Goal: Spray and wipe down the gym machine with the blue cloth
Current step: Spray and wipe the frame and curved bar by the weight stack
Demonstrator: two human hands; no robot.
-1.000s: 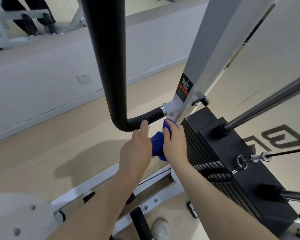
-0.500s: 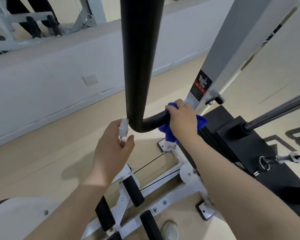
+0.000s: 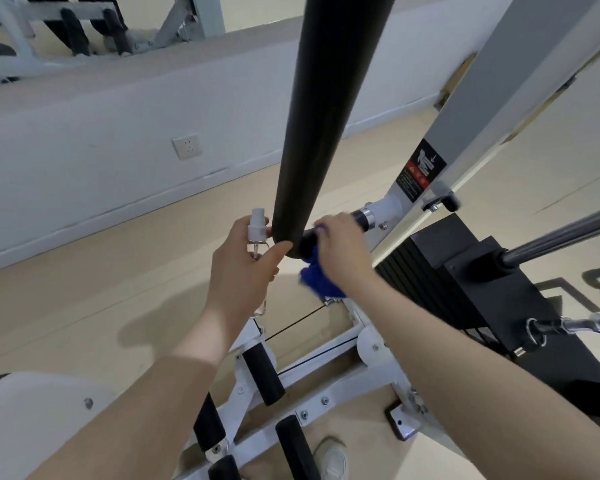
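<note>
While the right hand [image 3: 340, 251] grasps the blue cloth [image 3: 317, 275] against the black bar [image 3: 326, 116] at its bend, wiping appears underway | left hand [image 3: 243, 271] clasps the spray bottle [image 3: 257, 237], nozzle beside the bar | next, likely: spray, then wipe up the bar.

White wall socket [image 3: 186, 146] on the low wall, a pale shoe [image 3: 333, 457] down below, possibly a mirror [image 3: 66, 26] above.

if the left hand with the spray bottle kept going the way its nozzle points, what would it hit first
Most likely the black padded bar: the left hand holds the spray bottle right beside its lower end. Depth is unclear, so it may pass just in front.
</note>
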